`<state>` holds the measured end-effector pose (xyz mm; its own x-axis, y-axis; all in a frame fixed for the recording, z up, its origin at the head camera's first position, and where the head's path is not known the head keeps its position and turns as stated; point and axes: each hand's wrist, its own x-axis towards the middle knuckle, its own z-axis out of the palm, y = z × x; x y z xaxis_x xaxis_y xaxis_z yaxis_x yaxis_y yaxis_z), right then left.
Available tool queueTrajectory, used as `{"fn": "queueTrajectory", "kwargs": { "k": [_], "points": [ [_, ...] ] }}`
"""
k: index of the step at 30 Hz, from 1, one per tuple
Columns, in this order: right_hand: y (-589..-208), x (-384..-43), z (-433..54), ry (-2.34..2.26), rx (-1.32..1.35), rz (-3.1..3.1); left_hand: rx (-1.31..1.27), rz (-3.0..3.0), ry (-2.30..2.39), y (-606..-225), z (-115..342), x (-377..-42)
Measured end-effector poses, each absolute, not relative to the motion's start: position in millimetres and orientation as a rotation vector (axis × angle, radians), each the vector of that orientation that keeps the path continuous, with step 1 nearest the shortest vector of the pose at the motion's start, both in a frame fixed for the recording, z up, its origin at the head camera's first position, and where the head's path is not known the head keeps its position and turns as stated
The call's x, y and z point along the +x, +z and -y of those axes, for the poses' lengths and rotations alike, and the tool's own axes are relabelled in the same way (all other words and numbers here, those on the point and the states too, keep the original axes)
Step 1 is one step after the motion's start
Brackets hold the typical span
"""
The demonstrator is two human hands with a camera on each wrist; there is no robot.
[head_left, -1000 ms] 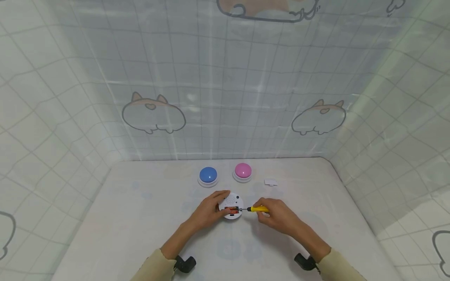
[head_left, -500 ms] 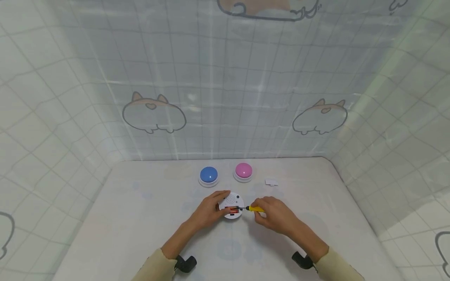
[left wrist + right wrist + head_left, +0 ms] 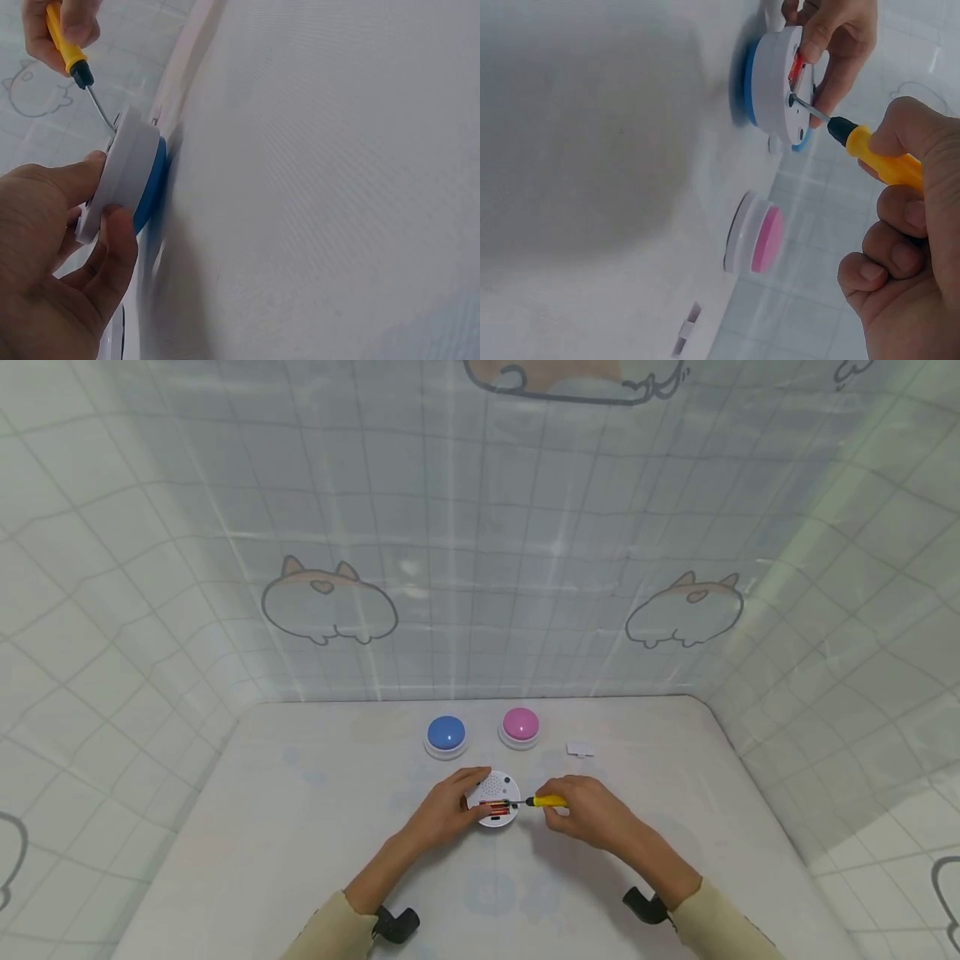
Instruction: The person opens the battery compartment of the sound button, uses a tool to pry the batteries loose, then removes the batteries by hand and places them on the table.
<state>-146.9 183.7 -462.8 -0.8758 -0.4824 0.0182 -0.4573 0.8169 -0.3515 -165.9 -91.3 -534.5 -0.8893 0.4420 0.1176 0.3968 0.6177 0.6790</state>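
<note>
A round white push-button device (image 3: 493,787) lies turned over, its blue dome (image 3: 152,187) facing the table in the left wrist view. Its underside has speaker holes and an uncovered compartment with red batteries (image 3: 498,808). My left hand (image 3: 448,810) grips the device by its left side, thumb over the compartment's near edge. In my right hand (image 3: 592,810) is a yellow-handled screwdriver (image 3: 887,161), held between thumb and fingers. Its thin metal shaft (image 3: 811,109) slants to the end of the battery compartment, where the tip meets the device.
Behind the hands stand a blue push button (image 3: 446,734) and a pink push button (image 3: 521,725), both upright on white bases. A small white cover (image 3: 580,749) lies to their right on the white table (image 3: 315,827). Grid-patterned sheeting (image 3: 480,527) rises behind and at both sides.
My right hand and the screwdriver shifted slightly left, then the handle moved slightly back and right, the tip staying at the compartment's end. My left hand has kept its hold.
</note>
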Motion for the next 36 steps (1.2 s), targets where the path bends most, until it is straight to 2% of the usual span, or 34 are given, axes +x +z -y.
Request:
{"fn": "queueTrajectory", "kwargs": {
  "k": [12,25,36],
  "points": [
    [-467.7,-148.6,-187.3,-0.543,-0.748,-2.897,0.627,-2.712,1.200,-532.9,86.4,-163.6],
    [-488.8,-158.7,-202.9,-0.941,-0.640,-2.763,0.650,-2.751,1.165,-530.8,84.3,-164.8],
    [-497.6,-160.5,-205.4,-1.028,-0.541,-2.755,0.611,-2.753,1.131,-529.3,83.2,-166.4]
  ]
}}
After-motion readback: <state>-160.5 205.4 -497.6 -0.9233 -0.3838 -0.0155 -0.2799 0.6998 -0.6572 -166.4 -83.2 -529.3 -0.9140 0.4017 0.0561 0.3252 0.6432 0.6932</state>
